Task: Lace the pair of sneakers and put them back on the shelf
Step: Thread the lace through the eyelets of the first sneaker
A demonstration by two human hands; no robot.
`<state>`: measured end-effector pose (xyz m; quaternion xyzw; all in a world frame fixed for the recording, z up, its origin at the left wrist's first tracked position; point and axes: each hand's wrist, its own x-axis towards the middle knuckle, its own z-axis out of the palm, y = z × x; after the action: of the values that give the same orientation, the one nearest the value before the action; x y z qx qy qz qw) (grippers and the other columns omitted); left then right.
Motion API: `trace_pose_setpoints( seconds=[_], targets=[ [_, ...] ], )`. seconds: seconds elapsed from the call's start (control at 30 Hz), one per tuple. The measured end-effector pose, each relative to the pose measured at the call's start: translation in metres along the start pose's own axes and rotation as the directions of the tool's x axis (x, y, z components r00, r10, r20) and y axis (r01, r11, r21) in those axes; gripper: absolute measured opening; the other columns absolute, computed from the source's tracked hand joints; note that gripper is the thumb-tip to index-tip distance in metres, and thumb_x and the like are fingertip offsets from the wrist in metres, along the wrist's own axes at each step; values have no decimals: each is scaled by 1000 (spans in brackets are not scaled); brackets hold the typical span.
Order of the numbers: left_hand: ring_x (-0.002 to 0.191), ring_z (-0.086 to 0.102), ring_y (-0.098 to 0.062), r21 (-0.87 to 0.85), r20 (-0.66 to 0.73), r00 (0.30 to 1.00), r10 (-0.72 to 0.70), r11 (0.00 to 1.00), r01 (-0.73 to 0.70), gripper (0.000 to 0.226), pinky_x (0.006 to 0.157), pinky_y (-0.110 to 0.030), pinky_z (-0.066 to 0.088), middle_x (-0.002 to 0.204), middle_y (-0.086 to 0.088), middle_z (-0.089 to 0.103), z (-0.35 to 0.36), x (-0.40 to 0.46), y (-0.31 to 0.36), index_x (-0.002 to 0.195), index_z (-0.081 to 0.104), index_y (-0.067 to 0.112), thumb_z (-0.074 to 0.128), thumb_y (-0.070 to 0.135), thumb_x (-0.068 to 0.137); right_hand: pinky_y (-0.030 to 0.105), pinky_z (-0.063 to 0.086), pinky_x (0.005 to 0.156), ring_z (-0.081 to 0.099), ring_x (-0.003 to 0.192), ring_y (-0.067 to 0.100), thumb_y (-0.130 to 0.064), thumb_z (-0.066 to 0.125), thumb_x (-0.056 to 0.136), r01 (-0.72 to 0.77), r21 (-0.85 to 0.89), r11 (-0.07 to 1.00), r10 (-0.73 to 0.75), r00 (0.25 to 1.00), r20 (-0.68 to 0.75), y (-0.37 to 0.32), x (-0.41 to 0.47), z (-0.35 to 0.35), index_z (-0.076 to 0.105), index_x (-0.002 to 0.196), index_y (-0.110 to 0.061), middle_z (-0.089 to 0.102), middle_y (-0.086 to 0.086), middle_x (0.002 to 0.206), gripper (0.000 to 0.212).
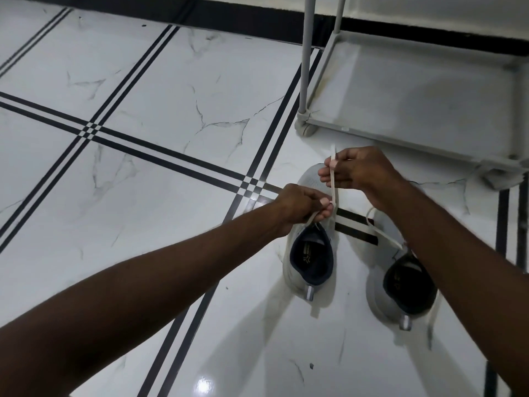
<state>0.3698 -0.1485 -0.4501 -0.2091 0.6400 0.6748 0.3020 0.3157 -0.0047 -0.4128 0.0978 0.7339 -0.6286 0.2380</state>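
Note:
Two light grey sneakers with dark linings stand side by side on the tiled floor, toes pointing away from me. Over the left sneaker (297, 270), my left hand (297, 206) pinches a beige lace (333, 184) just above the tongue. My right hand (360, 174) holds the same lace higher up, above the toe, so it runs taut between both hands. The right sneaker (380, 296) lies partly under my right forearm, with a loose lace (380, 234) trailing across its top.
A grey shoe shelf (429, 90) stands at the upper right, its bottom tier bare, with a corner post and foot (305, 127) close to the sneakers' toes. White marble-look floor with black stripes (143, 144) stretches to the left. A dark skirting runs along the far wall.

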Motion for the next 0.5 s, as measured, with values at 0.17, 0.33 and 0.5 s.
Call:
trace_pose_setpoints(
  seconds=[0.17,0.33,0.5],
  targets=[
    [71,62,-12,61,125,992,9,998,-16,17,68,-21,54,84,-8,68,-4,-4,4,102,73,0,61,9,93,40,60,81,73,87,33,-2,62,89,19,14,1000,-21,994,108,2,5,-5,61,104,12,72,26,96,21],
    [60,55,-11,244,169,985,-28,970,-15,20,58,-22,45,69,-3,65,-5,-6,11,98,73,0,69,17,88,37,60,76,73,85,32,-6,59,92,-8,70,998,0,994,108,24,5,-5,66,96,1,73,22,97,11],
    [62,61,-13,339,255,967,-10,937,-79,18,64,-24,51,76,-9,67,-29,-2,27,88,68,6,65,23,92,23,50,45,64,52,21,-17,48,99,-70,-158,985,89,989,117,39,-3,-4,68,98,-4,72,12,74,25]
  ],
)
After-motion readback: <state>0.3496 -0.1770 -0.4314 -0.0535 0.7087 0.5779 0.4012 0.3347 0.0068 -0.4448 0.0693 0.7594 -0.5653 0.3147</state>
